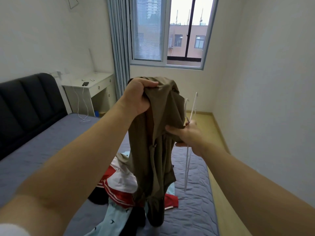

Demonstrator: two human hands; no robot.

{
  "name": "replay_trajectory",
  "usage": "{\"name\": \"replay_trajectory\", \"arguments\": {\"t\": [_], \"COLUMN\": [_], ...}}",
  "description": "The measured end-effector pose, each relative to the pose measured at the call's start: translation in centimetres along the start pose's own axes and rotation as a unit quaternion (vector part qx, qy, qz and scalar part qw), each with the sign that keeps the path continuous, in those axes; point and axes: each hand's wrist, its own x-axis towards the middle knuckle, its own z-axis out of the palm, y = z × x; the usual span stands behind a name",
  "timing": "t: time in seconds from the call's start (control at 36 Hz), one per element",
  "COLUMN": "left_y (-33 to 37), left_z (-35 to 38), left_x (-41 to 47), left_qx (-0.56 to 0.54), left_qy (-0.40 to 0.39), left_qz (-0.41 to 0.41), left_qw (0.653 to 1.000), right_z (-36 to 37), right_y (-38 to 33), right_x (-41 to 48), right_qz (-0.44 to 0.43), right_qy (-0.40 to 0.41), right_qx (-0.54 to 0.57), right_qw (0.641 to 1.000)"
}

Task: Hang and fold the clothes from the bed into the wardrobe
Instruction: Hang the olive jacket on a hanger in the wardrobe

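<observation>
An olive-brown shirt (156, 150) hangs in the air over the bed (42, 147). My left hand (138, 97) grips its top, bunched near the collar. My right hand (189, 137) is lower and to the right, holding thin white wire hangers (187, 167) while its fingers also touch the shirt's side. The hanger hooks stick up above that hand. Below the shirt, a heap of clothes (122, 188) lies on the bed: a red and white garment, a light blue patterned one and something dark.
The bed has a grey-blue quilted cover and a dark padded headboard (25, 103). A white desk (88, 89) with a phone and cable stands beyond it, beside blue curtains (117, 48) and a window. White walls close in on the right; a strip of wooden floor (204, 125) runs there.
</observation>
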Motion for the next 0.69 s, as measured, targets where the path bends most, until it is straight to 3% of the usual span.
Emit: {"name": "replay_trajectory", "arguments": {"t": [0.17,0.33,0.5,0.61,0.69], "left_y": [0.8,-0.4,-5.9,-10.8,-14.6], "left_z": [-0.8,-4.6,-10.0,-12.5,-12.8], "left_x": [-0.6,-0.9,-2.9,-5.9,-8.2], "left_qx": [0.029,0.0,0.059,0.128,0.137], "left_qy": [-0.023,0.015,0.061,0.132,0.177], "left_qz": [0.01,0.005,-0.103,-0.238,-0.293], "left_qw": [0.999,1.0,0.991,0.954,0.93], "right_z": [1.2,2.2,2.9,3.0,3.0], "right_y": [0.6,-1.4,-2.1,-2.4,-2.5], "right_x": [0.9,1.3,1.6,1.9,2.3], "right_qz": [-0.026,-0.142,-0.155,-0.172,-0.177], "right_qy": [0.03,0.105,0.076,0.101,0.118], "right_qx": [-0.003,-0.132,-0.082,-0.097,-0.11], "right_qw": [0.999,0.975,0.981,0.975,0.971]}}
